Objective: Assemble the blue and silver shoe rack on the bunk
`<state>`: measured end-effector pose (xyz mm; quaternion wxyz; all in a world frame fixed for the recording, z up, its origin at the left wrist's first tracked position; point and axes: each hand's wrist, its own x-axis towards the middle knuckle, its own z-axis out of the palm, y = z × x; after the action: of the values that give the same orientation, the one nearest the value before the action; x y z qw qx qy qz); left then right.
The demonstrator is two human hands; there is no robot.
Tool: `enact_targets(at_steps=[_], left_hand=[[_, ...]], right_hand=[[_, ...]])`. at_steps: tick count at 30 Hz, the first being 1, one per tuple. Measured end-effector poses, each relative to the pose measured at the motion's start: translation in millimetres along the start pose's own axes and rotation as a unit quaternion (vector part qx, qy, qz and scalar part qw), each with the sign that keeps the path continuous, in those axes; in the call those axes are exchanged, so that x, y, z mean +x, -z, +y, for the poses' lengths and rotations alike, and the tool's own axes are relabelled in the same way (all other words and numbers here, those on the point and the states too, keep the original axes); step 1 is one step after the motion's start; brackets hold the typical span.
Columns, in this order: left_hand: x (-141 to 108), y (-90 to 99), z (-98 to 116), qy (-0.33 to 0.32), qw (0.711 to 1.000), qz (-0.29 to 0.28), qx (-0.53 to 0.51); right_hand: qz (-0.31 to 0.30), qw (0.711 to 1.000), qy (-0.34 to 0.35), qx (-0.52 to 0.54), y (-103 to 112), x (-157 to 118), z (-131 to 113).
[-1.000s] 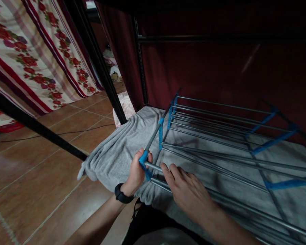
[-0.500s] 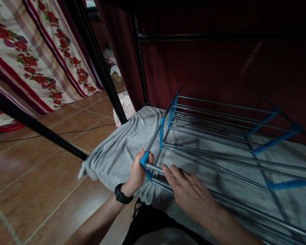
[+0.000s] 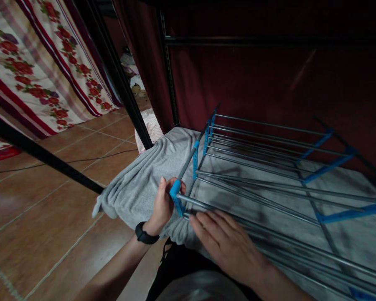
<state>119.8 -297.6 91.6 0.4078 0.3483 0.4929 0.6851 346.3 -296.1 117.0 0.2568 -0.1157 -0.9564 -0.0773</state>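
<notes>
A rack of grey metal tubes [image 3: 253, 150] and blue plastic brackets lies on a grey blanket [image 3: 138, 175]. My left hand [image 3: 163, 205], a black band on its wrist, is around the near-left blue bracket [image 3: 175, 189]. Its fingers curl behind the bracket while the thumb stands up off it. A tube [image 3: 200, 202] runs from this bracket toward the right. My right hand [image 3: 222, 238] lies over the front tubes just below, fingers stretched out and close together. Its palm side is hidden. Farther back, another blue bracket [image 3: 195, 161] joins more tubes, some crossing at an angle.
Black metal frame posts [image 3: 122, 75] and a low black bar [image 3: 44, 154] stand at the left. A dark red curtain [image 3: 253, 83] hangs behind the rack. Floral cloth [image 3: 47, 67] hangs over the tiled floor [image 3: 50, 217], where a dark cable [image 3: 65, 162] runs.
My right hand has come off the upper tube and dropped slightly to the lower front tubes. My left thumb has lifted from the bracket. The view has shifted a little.
</notes>
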Motion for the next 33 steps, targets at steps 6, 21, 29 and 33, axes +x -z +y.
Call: enact_targets(at_steps=[6,21,29,33], left_hand=[[-10,26.1,-57,0.038,0.997,0.065,0.036],[-4,21.0,-72,0.029,0.996,-0.008,0.081],[-3,16.3,-78,0.056,0.997,0.056,0.021],[-1,18.9,-86,0.075,0.994,0.073,-0.027]], right_hand=[[-0.106,0.980,-0.166,-0.017,-58,-54,-12],[-0.297,0.910,-0.284,0.063,-56,-29,7],[-0.291,0.909,-0.292,0.053,-45,-28,7],[-0.290,0.911,-0.289,0.051,-38,-26,7]])
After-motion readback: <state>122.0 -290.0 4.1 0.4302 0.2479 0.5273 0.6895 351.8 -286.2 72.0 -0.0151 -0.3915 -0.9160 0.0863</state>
